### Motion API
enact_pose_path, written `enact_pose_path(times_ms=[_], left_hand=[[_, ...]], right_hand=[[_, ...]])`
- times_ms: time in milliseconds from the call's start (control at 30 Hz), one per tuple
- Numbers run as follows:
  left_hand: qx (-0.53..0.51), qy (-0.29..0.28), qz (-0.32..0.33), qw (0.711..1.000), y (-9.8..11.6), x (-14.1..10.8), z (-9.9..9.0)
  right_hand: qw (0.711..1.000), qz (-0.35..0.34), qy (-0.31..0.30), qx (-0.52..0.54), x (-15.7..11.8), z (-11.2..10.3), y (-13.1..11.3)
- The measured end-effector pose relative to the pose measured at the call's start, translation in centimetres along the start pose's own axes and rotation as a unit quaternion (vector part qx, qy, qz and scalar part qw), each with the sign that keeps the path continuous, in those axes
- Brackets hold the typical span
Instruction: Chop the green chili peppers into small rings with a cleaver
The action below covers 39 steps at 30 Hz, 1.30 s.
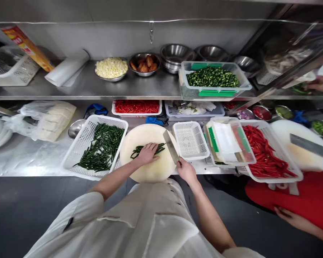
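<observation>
My left hand (pixel 148 154) lies on a small bunch of green chillies (pixel 159 148) on the round cutting board (pixel 150 172), pressing them down. Their ends stick out on both sides of it. My right hand (pixel 187 170) is closed round the handle of a cleaver (pixel 172 147), at the board's right edge. The blade slants up and to the left, just right of the chillies. Left of the board, a white basket (pixel 70 157) holds many long green chillies (pixel 100 147). Beside the board on the right sits an empty white basket (pixel 191 139).
Lidded tubs (pixel 231 139) and a basket of red chillies (pixel 266 154) stand to the right. A shelf (pixel 78 91) with bowls and a tub of chopped green pieces (pixel 212 77) runs behind. A person in red (pixel 307 200) is at the far right, near another cleaver (pixel 308 144).
</observation>
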<state>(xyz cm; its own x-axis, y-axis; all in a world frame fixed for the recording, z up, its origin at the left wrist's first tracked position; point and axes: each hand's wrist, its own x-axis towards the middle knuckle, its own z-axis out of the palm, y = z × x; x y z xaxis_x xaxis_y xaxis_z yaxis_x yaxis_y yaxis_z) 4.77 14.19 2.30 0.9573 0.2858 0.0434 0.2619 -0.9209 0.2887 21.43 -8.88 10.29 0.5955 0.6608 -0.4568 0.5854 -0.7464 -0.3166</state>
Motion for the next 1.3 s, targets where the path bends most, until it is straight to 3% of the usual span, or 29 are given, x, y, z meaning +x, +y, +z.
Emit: enact_pose_path(times_ms=[167, 267, 367, 633, 1300], left_hand=[[0.002, 0.036, -0.044, 0.998, 0.0, 0.3, -0.2], [-0.038, 0.049, 0.013, 0.998, -0.1, 1.7, -0.4], [-0.077, 0.026, 0.090, 0.993, -0.3, 3.1, -0.4], [-0.080, 0.013, 0.109, 0.991, -0.9, 3.7, -0.4], [-0.069, -0.017, 0.115, 0.991, -1.8, 3.7, -0.9]], right_hand=[[0.998, -0.015, 0.010, -0.055, 1.4, -1.3, -0.6], [0.996, -0.036, 0.010, -0.082, 2.6, -1.8, -1.9], [0.993, -0.046, 0.006, -0.105, 3.9, -2.2, -3.6], [0.992, -0.043, -0.006, -0.119, 6.6, -2.9, -7.3], [0.995, -0.061, -0.021, -0.082, 7.6, -1.6, -8.9]])
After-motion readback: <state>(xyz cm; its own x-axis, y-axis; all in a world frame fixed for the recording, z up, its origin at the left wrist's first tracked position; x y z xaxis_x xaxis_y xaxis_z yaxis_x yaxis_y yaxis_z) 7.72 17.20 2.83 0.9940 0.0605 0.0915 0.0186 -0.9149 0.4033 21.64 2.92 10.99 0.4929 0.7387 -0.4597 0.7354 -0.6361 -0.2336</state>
